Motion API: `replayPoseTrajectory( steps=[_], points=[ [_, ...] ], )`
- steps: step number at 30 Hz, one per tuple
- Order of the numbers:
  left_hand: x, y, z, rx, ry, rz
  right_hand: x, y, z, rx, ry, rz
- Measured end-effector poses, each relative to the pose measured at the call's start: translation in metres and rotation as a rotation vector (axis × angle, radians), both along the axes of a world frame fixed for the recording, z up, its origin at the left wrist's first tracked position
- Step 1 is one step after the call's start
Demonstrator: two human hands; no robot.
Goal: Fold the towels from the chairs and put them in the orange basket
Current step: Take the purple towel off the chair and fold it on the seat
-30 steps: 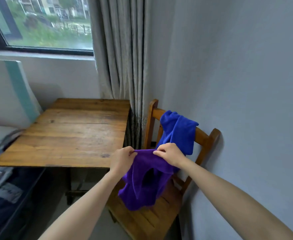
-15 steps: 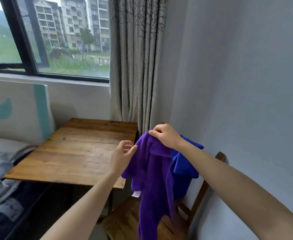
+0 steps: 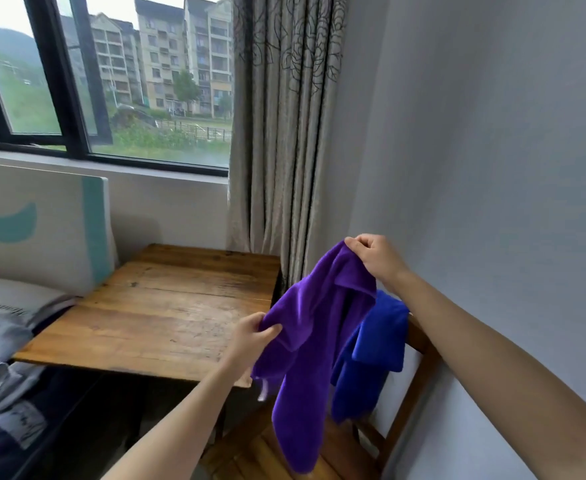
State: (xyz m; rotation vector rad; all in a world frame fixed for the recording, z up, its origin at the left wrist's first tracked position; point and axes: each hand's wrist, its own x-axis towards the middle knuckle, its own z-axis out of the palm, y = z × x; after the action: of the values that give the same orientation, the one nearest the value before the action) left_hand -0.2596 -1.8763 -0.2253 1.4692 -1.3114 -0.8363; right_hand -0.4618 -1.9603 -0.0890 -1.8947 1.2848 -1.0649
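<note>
From my feed, the right hand pinched the purple towel at its one o'clock corner, and the left hand curled its fingers round the nine o'clock edge. The towel hung above the chair, with the blue towel at its three o'clock.

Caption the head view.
Left hand and right hand hold a purple towel above a chair draped with a blue towel.

table left of chair; held towel before draped towel
</note>
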Motion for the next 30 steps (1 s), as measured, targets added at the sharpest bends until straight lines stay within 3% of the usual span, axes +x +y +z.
replayPoseTrajectory(
  steps=[3, 6, 11, 17, 23, 25, 30],
  points=[
    [0.005, -0.004, 0.026, -0.093, -0.042, 0.039, -0.017, -0.006, -0.028, 0.063, 0.021, -0.122],
    [0.002, -0.011, 0.049, -0.139, -0.044, 0.053, -0.021, -0.005, -0.060, 0.171, 0.175, -0.154],
    [-0.012, -0.026, 0.067, -0.110, -0.152, 0.031, -0.003, 0.015, -0.093, 0.224, 0.266, -0.033],
    [-0.018, -0.032, 0.062, -0.029, -0.199, 0.022, 0.018, 0.044, -0.116, 0.133, 0.186, 0.294],
    [-0.012, -0.030, 0.059, 0.027, -0.176, 0.013, 0.033, 0.046, -0.121, -0.146, 0.099, 0.059],
    [-0.007, -0.028, 0.058, 0.036, -0.176, 0.013, 0.033, 0.041, -0.114, -0.220, 0.109, 0.086],
    [0.006, -0.020, 0.053, 0.047, -0.094, -0.082, 0.039, 0.034, -0.088, -0.194, 0.036, 0.107]
  ],
)
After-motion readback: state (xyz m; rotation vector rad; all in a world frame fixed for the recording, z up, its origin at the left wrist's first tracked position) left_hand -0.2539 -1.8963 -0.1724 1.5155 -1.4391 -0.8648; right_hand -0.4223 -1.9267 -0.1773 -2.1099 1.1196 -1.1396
